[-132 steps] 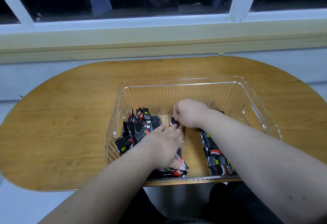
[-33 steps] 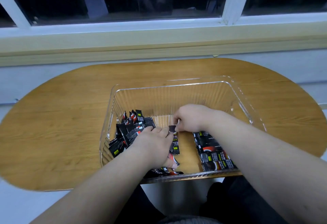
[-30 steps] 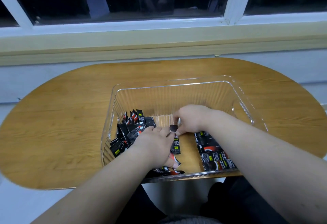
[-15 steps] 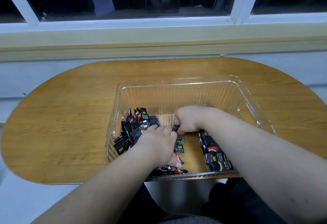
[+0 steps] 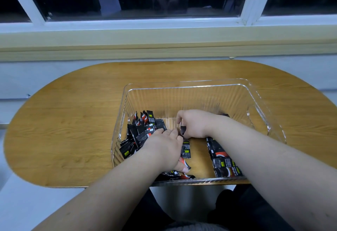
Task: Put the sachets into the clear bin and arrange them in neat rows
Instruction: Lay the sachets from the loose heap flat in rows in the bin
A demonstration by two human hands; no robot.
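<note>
1. While its fingers curl inward, the right hand (image 5: 196, 125) pinches the top end of a dark sachet (image 5: 182, 130) at the middle of the clear bin (image 5: 255, 92)
2. The left hand (image 5: 164, 148) lies flat with fingers stretched, touching the loose heap (image 5: 140, 134) at the bin's 9 o'clock; its thumb presses sachets at 6 o'clock
3. A flat row (image 5: 222, 159) of sachets lies at 4 o'clock, partly under the right forearm
4. The bin stands on the wooden surface (image 5: 73, 121), toward its 5 o'clock edge
</note>
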